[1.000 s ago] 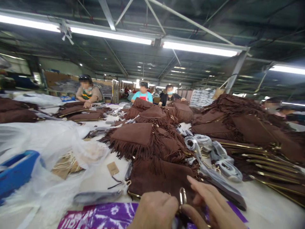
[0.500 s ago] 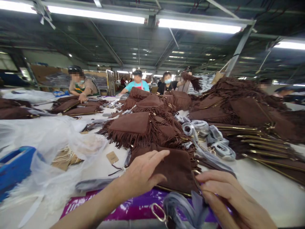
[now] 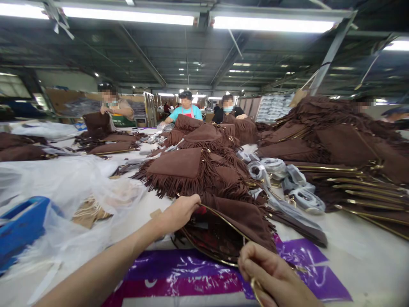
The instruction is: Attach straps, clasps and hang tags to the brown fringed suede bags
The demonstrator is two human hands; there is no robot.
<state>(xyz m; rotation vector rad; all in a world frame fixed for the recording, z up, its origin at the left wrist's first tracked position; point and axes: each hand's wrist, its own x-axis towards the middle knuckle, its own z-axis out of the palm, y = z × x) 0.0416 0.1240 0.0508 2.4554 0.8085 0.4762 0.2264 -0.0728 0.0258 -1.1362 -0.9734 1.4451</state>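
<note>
Brown bag [image 3: 255, 215], open, long axis crosswise, lies between left hand [image 3: 179, 214], pinching its far-left rim, and right hand [image 3: 270, 268], apart at its near-right edge, gripping a gold fitting [image 3: 254, 288].

There are two hands near, one left hand [image 3: 178, 213] and one right hand [image 3: 276, 270], with one open brown bag [image 3: 255, 217] and one gold loop [image 3: 254, 289]. Near on the left is one blue tool [image 3: 28, 221]. Far away are three people [image 3: 120, 113], plus bits of two more people [image 3: 394, 113] far right. Four big lights [image 3: 128, 15] are up high. On the right are at least three rolled straps [image 3: 309, 199] and at least five gold edges [image 3: 349, 201]. The heaped bags [image 3: 179, 164] are too many to count
</note>
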